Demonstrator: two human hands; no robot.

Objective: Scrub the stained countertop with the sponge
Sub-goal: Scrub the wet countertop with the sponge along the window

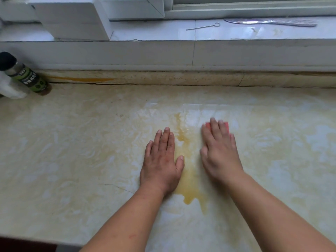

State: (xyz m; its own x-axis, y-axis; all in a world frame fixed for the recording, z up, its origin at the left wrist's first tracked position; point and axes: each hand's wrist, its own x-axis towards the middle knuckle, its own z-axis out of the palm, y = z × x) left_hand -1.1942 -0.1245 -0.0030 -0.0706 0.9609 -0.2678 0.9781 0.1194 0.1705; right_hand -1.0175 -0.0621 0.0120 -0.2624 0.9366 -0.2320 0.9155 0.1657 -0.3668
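A cream marbled countertop (pixel 76 142) carries a yellow-brown stain (pixel 189 180) that runs from the middle toward the front edge. My left hand (pixel 161 160) lies flat on the counter just left of the stain, fingers straight. My right hand (pixel 219 150) presses down with straight fingers on a red sponge (pixel 226 125), just right of the stain. Only the sponge's far edge and corners show past my fingers. The surface around the sponge looks wet and shiny.
A dark-capped bottle with a green label (pixel 27 77) stands at the far left beside a white object (pixel 9 86). Behind the counter rises a low backsplash (pixel 163 77), then a windowsill with a metal skewer (pixel 203 26) and a shoe insole (pixel 271 21).
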